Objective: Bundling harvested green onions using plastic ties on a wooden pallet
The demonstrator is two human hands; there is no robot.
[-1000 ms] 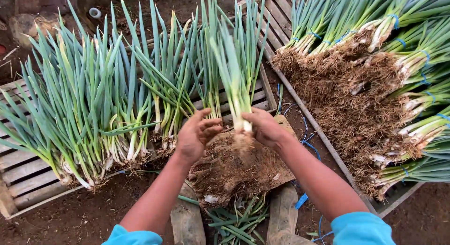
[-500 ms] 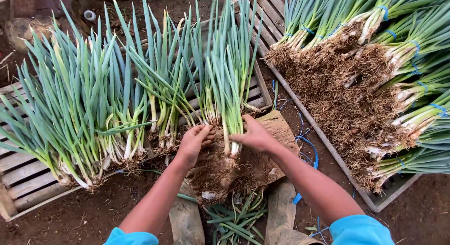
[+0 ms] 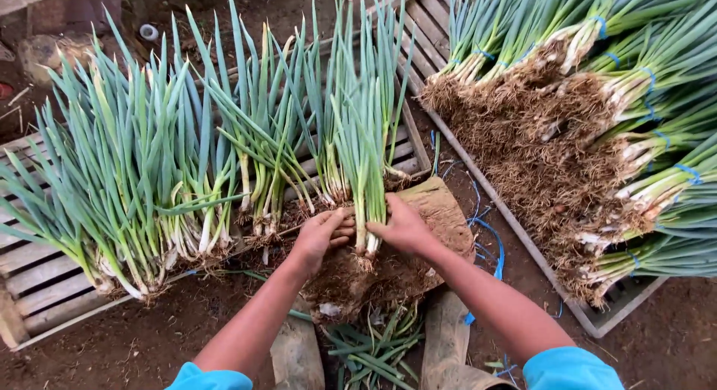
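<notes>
At the lower centre of the frame the left hand (image 3: 320, 237) and the right hand (image 3: 402, 227) close their fingers on a bunch of green onions (image 3: 364, 158) from both sides, its roots over a clump of soil (image 3: 373, 282). The wooden slatted crate (image 3: 37, 285) on the left carries loose green onions (image 3: 127, 181) standing side by side. The second slatted crate (image 3: 597, 319) on the right is filled with green onion bundles tied with blue bands (image 3: 635, 99), roots towards the centre.

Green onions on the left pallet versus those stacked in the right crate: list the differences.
The left pallet onions lie loose with no ties in view; the right crate onions are bundled with blue ties. Left leaves point away from the person; right roots face the middle. Both have soil-caked roots.
</notes>
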